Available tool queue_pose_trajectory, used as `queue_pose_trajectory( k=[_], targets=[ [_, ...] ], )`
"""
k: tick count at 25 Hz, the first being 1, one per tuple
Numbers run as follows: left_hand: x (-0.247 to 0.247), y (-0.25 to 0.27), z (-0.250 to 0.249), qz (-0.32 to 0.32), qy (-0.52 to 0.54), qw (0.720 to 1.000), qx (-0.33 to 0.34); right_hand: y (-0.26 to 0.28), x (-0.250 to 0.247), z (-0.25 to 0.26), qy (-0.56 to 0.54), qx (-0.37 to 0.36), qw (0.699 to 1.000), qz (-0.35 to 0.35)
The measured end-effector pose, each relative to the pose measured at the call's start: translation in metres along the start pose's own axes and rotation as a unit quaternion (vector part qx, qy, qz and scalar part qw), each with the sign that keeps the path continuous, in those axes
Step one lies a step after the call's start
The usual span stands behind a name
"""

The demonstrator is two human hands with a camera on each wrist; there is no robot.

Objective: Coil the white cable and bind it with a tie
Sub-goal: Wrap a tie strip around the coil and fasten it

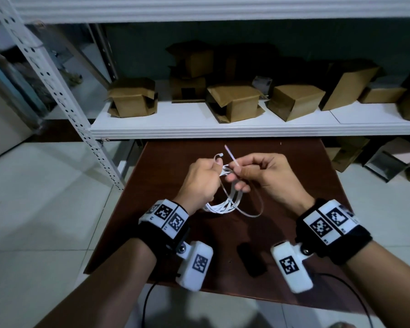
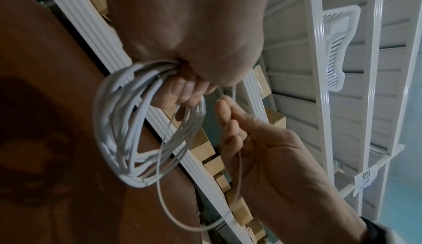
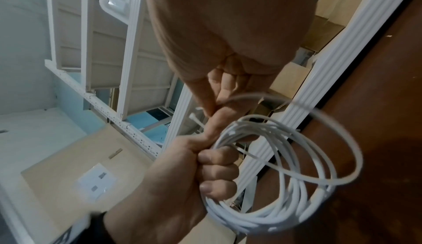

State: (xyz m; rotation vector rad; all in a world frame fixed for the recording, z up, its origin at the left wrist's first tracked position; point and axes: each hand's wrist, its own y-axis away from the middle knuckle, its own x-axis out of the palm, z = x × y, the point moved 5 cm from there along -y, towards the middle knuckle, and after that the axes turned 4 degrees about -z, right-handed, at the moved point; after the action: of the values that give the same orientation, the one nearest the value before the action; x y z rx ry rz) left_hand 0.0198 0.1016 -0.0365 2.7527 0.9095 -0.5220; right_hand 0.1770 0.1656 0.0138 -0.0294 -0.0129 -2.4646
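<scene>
My left hand grips one side of the coiled white cable, and the loops hang below its fist above the brown table. A thin white tie runs in a wide slack loop round the coil. The tie's head end sticks up by my left thumb. My right hand pinches the tie's tail between thumb and forefinger, the tip pointing up and away. The left wrist view shows the coil bunched in the curled fingers. The right wrist view shows the tie's loop circling outside the coil.
A small black object lies on the table near its front edge. Behind the table a white shelf carries several cardboard boxes. A perforated metal upright slants down at the left. More boxes sit on the tiled floor at the right.
</scene>
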Motion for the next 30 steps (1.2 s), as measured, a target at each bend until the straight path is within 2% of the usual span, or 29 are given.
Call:
queue_pose_trajectory(
  k=[3, 7, 13, 30],
  targets=[
    [0.002, 0.006, -0.008, 0.025, 0.01, 1.0, 0.0, 0.0, 0.003, -0.009, -0.002, 0.031, 0.999, 0.014],
    [0.001, 0.014, -0.015, 0.033, -0.013, 0.999, 0.005, -0.003, -0.002, -0.011, 0.025, -0.005, 0.999, -0.037],
    [0.008, 0.019, -0.018, 0.034, -0.055, 0.996, 0.062, 0.004, 0.006, -0.008, 0.024, -0.046, 0.998, -0.042],
    [0.007, 0.019, -0.019, 0.025, -0.081, 0.995, 0.056, 0.01, 0.011, -0.008, 0.031, -0.064, 0.996, -0.058]
  ],
)
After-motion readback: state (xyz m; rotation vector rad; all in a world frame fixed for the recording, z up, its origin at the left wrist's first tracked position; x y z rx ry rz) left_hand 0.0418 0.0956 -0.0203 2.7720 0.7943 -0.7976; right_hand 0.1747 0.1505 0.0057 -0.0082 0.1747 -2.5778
